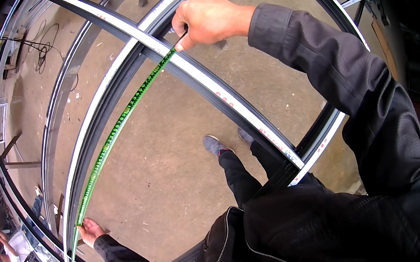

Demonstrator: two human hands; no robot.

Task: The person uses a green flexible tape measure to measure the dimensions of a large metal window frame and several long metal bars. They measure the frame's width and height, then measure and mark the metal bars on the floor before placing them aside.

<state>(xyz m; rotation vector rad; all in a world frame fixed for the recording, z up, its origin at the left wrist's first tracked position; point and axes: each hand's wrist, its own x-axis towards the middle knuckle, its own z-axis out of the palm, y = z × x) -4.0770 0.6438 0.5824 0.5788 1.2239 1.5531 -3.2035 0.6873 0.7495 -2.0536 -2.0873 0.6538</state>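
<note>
A green tape measure [131,108] stretches in a shallow curve between my hands, across the opening of a white and black metal frame [95,110]. My right hand [213,19] is closed on its upper end, over the spot where a white and black crossbar [216,91] meets the frame's long side. Most of what lies inside that fist is hidden. Lower left, my left hand [92,231] pinches the strip between thumb and fingers near the frame's corner. Below the left hand, the strip's tip runs on alongside the frame. Red marks show on the crossbar.
More long frame bars [63,91] curve past on the left. Brown floor [171,151] shows through the openings, with my shoes [215,145] below. Black cable [42,45] lies upper left. Another person [18,246] is at the far left edge. Assorted gear crowds the upper right.
</note>
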